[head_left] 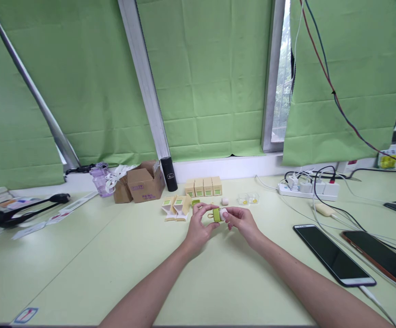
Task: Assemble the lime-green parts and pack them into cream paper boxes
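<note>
Above the middle of the pale green table [82, 255], my left hand [200, 226] and my right hand [241, 222] meet. Both pinch a small green case with a white rounded piece [218, 214] between their fingertips. Just behind them lie two opened cream boxes [176, 207] with green labels. A row of several closed cream boxes [203, 187] stands farther back. A small white piece [224, 201] and a clear plastic tray [248, 198] lie to the right of the row.
A brown cardboard box [145, 184], a black cylinder [168, 174] and a purple bottle [99, 179] stand at the back left. A white power strip [309, 188] with cables lies at the back right. Two phones [333, 254] [382, 260] lie at the right.
</note>
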Action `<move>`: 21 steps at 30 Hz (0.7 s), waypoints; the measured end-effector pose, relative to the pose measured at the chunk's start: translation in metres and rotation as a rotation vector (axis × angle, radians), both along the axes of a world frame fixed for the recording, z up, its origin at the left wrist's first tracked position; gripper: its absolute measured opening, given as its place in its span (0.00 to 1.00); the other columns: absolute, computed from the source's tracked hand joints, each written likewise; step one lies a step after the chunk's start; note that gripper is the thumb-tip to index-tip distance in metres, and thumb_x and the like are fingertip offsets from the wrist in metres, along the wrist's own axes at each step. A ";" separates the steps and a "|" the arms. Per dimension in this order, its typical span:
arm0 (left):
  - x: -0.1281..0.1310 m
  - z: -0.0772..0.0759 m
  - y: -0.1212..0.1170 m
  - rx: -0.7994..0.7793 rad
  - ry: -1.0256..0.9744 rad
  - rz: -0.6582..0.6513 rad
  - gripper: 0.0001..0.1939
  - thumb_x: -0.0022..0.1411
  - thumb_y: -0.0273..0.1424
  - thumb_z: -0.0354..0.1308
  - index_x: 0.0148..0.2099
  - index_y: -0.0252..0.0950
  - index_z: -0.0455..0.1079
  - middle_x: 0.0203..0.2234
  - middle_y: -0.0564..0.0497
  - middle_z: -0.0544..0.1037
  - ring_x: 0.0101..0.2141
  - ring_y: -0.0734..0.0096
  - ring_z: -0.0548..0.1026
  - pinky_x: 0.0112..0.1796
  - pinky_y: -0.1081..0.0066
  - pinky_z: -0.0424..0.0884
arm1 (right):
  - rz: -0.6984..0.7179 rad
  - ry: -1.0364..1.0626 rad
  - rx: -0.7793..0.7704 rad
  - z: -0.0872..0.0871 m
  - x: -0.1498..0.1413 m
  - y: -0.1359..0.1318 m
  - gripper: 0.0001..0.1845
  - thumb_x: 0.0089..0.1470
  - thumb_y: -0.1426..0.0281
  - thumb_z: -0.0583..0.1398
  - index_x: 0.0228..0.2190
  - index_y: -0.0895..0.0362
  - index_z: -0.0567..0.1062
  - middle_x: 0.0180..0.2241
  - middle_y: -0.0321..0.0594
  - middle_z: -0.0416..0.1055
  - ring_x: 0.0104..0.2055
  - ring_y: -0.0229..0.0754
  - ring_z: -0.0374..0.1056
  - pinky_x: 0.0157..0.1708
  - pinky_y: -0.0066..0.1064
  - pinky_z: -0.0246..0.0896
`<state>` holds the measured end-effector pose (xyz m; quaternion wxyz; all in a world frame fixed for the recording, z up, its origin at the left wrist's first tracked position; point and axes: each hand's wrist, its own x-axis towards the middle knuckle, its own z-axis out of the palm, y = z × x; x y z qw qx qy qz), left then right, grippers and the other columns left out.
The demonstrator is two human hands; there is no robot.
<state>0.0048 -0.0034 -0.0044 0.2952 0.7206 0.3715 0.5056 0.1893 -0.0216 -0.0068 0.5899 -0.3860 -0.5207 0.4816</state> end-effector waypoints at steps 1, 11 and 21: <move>0.000 0.000 0.000 0.001 -0.001 0.000 0.25 0.51 0.20 0.69 0.51 0.46 0.79 0.51 0.47 0.69 0.56 0.55 0.69 0.62 0.53 0.62 | 0.000 -0.005 -0.001 -0.001 0.000 0.001 0.27 0.41 0.47 0.72 0.31 0.58 0.85 0.24 0.38 0.72 0.25 0.39 0.64 0.26 0.33 0.62; 0.001 0.000 0.000 -0.007 -0.016 -0.001 0.24 0.48 0.22 0.72 0.48 0.44 0.80 0.49 0.47 0.71 0.54 0.55 0.71 0.59 0.54 0.65 | -0.016 -0.022 -0.006 -0.004 -0.002 0.003 0.28 0.42 0.44 0.71 0.28 0.57 0.83 0.19 0.35 0.69 0.22 0.39 0.62 0.26 0.35 0.61; 0.004 -0.006 0.001 0.010 -0.032 0.047 0.23 0.47 0.26 0.74 0.47 0.44 0.79 0.47 0.48 0.71 0.52 0.57 0.73 0.55 0.57 0.69 | -0.042 0.004 -0.011 -0.005 -0.005 0.001 0.29 0.43 0.43 0.71 0.29 0.58 0.84 0.20 0.38 0.72 0.22 0.40 0.64 0.26 0.36 0.66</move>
